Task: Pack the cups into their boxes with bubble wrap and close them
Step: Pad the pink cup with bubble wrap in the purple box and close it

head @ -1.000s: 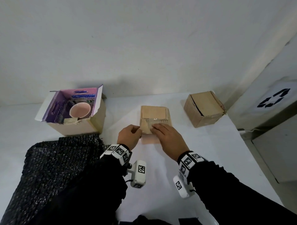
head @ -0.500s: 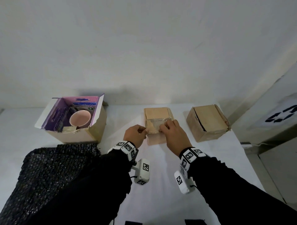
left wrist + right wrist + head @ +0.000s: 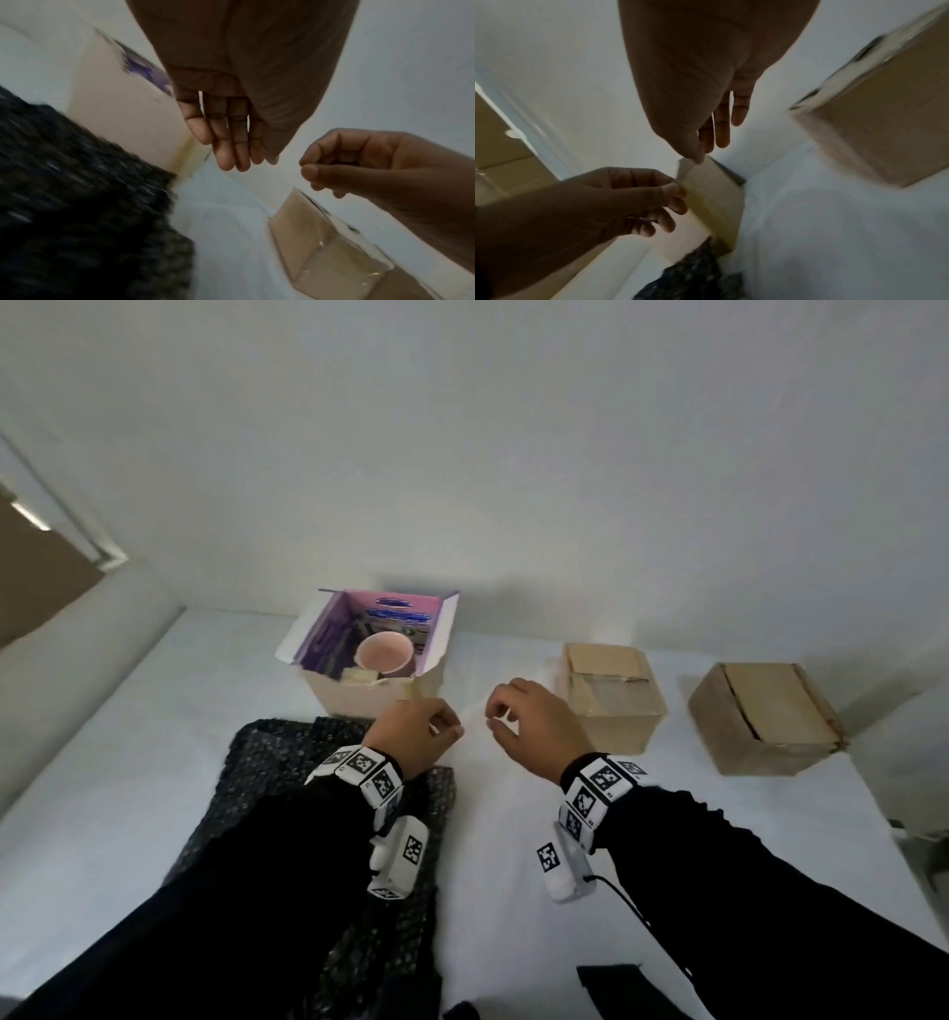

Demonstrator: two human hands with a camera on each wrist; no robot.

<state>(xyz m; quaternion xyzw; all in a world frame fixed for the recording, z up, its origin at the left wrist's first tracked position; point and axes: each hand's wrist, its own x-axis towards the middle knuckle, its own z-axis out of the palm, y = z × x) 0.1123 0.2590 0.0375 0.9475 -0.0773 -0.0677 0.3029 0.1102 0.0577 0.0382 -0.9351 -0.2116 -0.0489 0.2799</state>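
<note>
both hands hover loosely curled, grasping nothing visible: left hand (image 3: 413, 734) just in front of the open box (image 3: 377, 683) holding the pink cup (image 3: 384, 653), right hand (image 3: 534, 726) beside the taped box (image 3: 611, 706); black bubble wrap (image 3: 277, 762) lies before the open box.

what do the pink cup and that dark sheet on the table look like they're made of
Pink cup: probably glazed ceramic, going by its smooth, even surface; plastic can't be ruled out.
Dark sheet: black plastic bubble wrap, by its regular bumpy texture dotted with small glints.
</note>
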